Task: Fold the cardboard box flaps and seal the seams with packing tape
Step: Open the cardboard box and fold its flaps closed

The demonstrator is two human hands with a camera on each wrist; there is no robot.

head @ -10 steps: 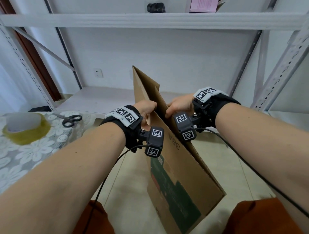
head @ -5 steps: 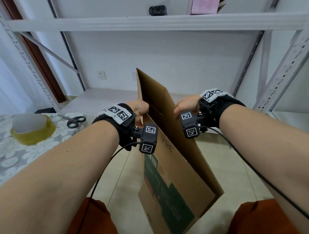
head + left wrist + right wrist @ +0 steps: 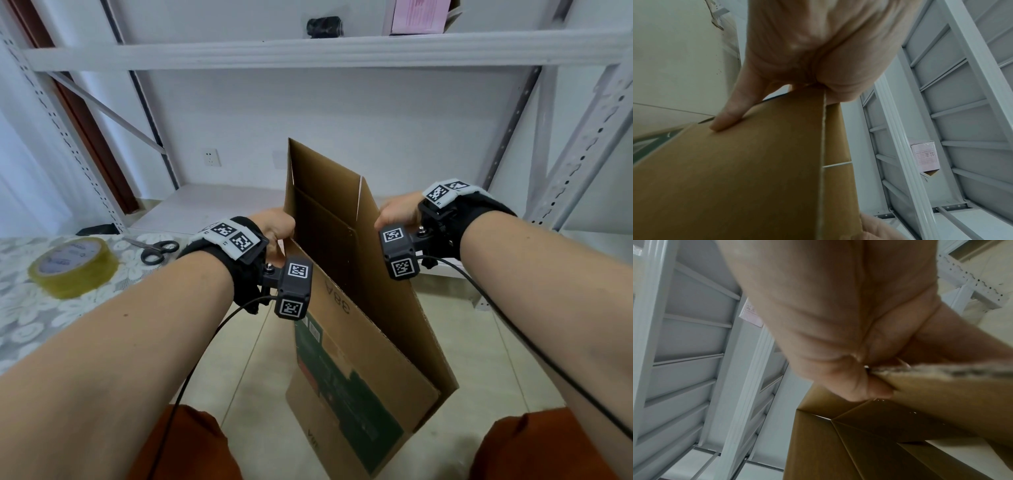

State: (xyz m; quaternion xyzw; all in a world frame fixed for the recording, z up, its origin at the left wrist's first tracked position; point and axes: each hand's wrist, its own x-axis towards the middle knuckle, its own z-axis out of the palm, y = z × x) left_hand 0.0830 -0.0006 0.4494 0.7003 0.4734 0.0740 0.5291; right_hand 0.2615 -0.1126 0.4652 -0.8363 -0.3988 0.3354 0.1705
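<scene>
A flattened brown cardboard box (image 3: 359,335) with a green printed panel is held upright over the floor between my knees. My left hand (image 3: 279,228) grips its left panel edge; in the left wrist view the thumb (image 3: 731,112) presses on the cardboard (image 3: 748,178). My right hand (image 3: 397,212) pinches the right panel's edge, and the right wrist view shows the fingers (image 3: 869,386) clamped on the cardboard (image 3: 890,443). The box mouth gapes between the two hands, its dark inside showing. A roll of clear packing tape (image 3: 73,267) lies on the table at left.
Black-handled scissors (image 3: 157,248) lie on the flower-patterned tablecloth (image 3: 20,318) beside the tape. A white metal shelving rack (image 3: 308,51) stands right behind the box, with a low shelf (image 3: 212,209) and an upright post (image 3: 589,137) at right. Tiled floor lies below.
My hands have moved apart, pulling the two panels away from each other, so the flat box has opened wider at the top. The view has shifted a little to the left.
</scene>
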